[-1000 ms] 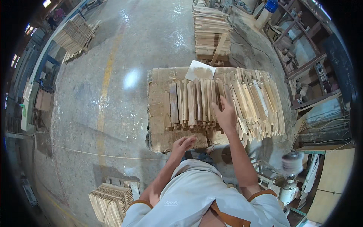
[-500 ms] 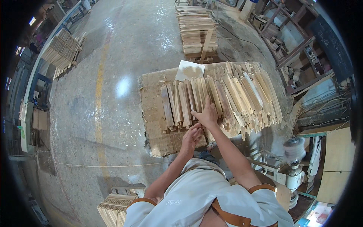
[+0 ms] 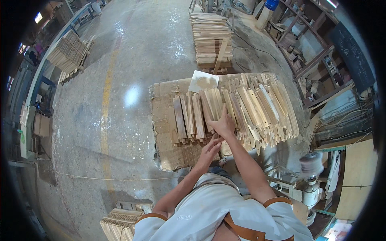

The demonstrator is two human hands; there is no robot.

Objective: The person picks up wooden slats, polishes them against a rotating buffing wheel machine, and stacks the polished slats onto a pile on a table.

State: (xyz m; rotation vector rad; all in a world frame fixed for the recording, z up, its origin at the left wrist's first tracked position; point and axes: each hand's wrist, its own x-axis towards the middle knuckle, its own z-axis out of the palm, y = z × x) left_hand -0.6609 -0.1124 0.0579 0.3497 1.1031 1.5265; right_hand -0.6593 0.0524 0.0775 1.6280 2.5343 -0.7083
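Many pale and brown wooden sticks (image 3: 198, 118) with narrowed ends lie side by side in a long row on flattened cardboard (image 3: 164, 148). My right hand (image 3: 224, 125) rests over the middle of the row, its thumb and forefinger spread wide across a few sticks. Just below it, my left hand (image 3: 209, 150) is at the near ends of the sticks, fingers stretched forward and slightly bent. Its fingertips are close under my right hand, and whether they touch a stick end is hard to see.
A white sheet (image 3: 204, 81) lies at the row's far edge. Beyond stands a tall stack of wood strips (image 3: 211, 40). More stacked wood is at far left (image 3: 69, 52) and near left (image 3: 117, 225). A machine (image 3: 311, 188) stands at right, near shelving (image 3: 307, 48).
The view has tilted slightly, so the cardboard and sticks sit lower in the picture. My left hand has moved a little right, closer under my right hand, which stays spread over the sticks.
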